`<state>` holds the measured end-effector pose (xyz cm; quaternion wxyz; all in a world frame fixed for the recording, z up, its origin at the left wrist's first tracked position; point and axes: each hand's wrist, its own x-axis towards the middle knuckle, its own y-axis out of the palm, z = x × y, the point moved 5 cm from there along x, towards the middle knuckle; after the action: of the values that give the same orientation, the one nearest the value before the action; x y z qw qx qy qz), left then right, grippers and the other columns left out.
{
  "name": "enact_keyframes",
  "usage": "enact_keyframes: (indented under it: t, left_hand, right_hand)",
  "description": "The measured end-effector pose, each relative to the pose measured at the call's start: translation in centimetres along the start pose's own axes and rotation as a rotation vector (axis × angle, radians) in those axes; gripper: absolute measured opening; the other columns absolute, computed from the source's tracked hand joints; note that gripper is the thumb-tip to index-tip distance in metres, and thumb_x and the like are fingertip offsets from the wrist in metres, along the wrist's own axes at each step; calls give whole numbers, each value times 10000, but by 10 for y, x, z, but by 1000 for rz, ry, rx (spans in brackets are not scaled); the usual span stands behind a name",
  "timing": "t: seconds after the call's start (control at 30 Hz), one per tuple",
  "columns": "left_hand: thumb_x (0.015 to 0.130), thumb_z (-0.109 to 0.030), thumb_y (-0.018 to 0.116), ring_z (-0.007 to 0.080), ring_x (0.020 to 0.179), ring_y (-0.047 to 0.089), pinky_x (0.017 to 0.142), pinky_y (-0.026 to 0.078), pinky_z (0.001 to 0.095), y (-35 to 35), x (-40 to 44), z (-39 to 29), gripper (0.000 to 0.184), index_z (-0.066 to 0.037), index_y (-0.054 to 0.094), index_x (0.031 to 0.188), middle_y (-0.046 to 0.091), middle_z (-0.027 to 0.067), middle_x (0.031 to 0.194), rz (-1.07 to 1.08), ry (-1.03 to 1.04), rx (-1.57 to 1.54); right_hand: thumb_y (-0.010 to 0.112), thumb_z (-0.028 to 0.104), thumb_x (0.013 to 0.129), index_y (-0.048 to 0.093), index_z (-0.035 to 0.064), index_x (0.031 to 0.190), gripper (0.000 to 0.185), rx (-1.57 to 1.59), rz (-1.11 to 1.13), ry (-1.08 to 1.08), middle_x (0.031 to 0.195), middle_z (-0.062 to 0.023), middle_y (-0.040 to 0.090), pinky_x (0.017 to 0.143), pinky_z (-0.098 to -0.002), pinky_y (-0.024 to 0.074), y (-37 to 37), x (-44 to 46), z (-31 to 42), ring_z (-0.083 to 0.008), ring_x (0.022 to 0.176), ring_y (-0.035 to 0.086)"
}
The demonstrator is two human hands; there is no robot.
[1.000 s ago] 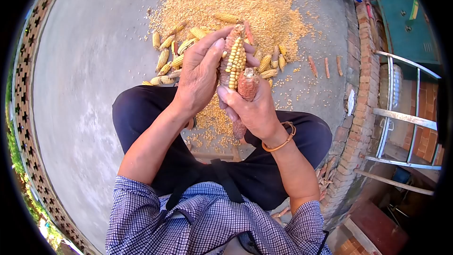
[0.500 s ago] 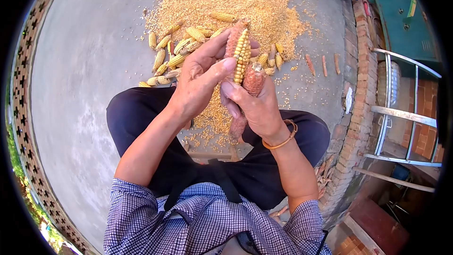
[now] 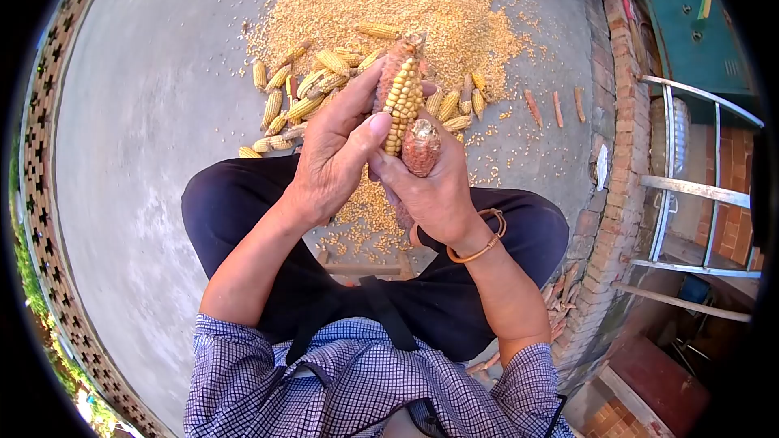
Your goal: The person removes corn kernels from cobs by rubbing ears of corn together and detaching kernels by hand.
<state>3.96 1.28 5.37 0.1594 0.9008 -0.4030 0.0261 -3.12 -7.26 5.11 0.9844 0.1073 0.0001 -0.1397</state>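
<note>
My left hand point(image 3: 331, 154) is closed around a partly shelled ear of corn point(image 3: 403, 101), its thumb resting along the kernels. Yellow kernels cover the side facing me, while the left side is bare and reddish. My right hand point(image 3: 434, 195) grips a bare corncob point(image 3: 422, 148) and holds it against the lower right of the ear. The lower middle of that cob is hidden by my right fingers. Beyond my hands lie several unshelled ears point(image 3: 333, 62) beside a wide pile of loose kernels point(image 3: 389, 4).
Several bare cobs point(image 3: 533, 108) lie on the concrete floor point(image 3: 138, 195) to the right. A low brick edge point(image 3: 621, 138) runs along that side, with a metal ladder point(image 3: 698, 190) and a green cabinet point(image 3: 690, 32) past it. More kernels point(image 3: 365, 211) are scattered between my legs.
Both hands have shifted slightly left with the ear and the cob. The cob in my right hand has turned, its broken end now facing me more. My left thumb sits lower on the ear.
</note>
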Motion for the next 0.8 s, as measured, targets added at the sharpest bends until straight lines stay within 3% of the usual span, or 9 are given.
enact_keyframes:
  t: [0.07,0.17,0.33,0.5,0.57,0.8]
  left_hand:
    - [1026,-200,420,239,1252,530,1070,409,380,1,-1,0,533,43,292,1483,557,180,1328,-11,-17,10]
    - [1036,-197,385,237,1259,526,1077,402,380,2,-2,4,516,44,291,1483,552,186,1334,-46,-51,-35]
    - [1038,-189,370,232,1247,535,1077,400,366,1,-3,6,493,50,329,1466,541,187,1353,-112,-72,-24]
    - [1023,-216,393,250,1228,543,1070,399,367,-12,2,9,483,66,408,1415,559,207,1321,-204,-99,-35]
    - [1000,-253,396,305,1257,517,1095,367,400,-10,3,2,520,82,408,1398,576,259,1272,-188,-78,-48]
    - [1026,-158,440,322,1130,612,988,493,415,-14,2,11,450,16,383,1438,578,261,1249,-134,-17,-77]
  right_hand:
    - [640,48,925,550,-17,1156,256,-38,37,48,903,-17,635,652,-214,493,-2,-2,1,-48,757,581]
    - [648,27,888,545,-23,1191,324,29,65,104,1008,-52,650,807,-260,520,-2,-3,1,-77,917,604]
    - [657,48,885,558,-20,1141,283,24,60,177,970,-42,647,767,-261,514,-4,-3,2,-71,858,592]
    - [673,61,893,595,-11,1085,220,-138,49,110,814,-8,628,579,-208,456,-4,-2,2,-24,673,551]
    - [685,59,879,596,-18,1092,243,-224,42,40,847,-20,639,614,-218,469,-3,-2,0,-29,713,558]
    - [693,39,860,590,-20,1131,296,-284,53,-26,955,-36,647,774,-258,497,-2,-1,2,-76,876,581]
